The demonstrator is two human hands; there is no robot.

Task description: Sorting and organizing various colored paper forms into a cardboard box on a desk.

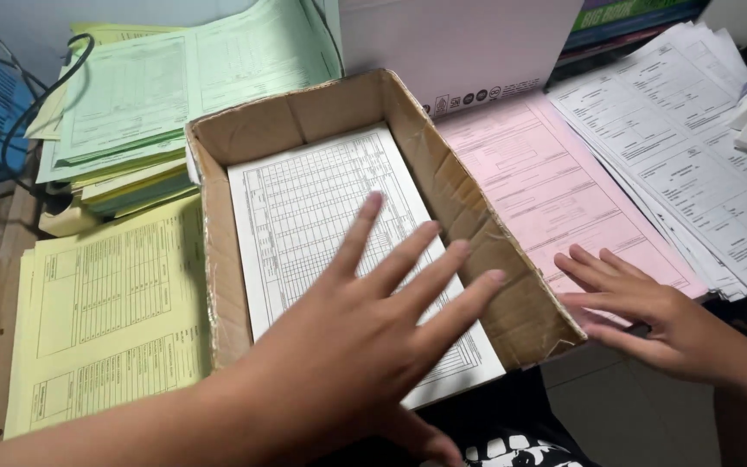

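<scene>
The left hand [365, 337] hovers with fingers spread wide over the white gridded paper form [322, 207] lying in the shallow brown cardboard box [477, 225]. The right hand [650, 316], fingers also splayed, rests on the pink printed sheet [538, 182] just beside the box.

Soft, even indoor light, bright across the white forms [693, 147], with no hard glare. Faint shadow inside the cardboard box [244, 156], along its left wall. The left hand [365, 346] is smeared with motion blur, its fingers [425, 259] soft-edged. Print is sharp mid-frame and softer toward the corners, which darken.
</scene>
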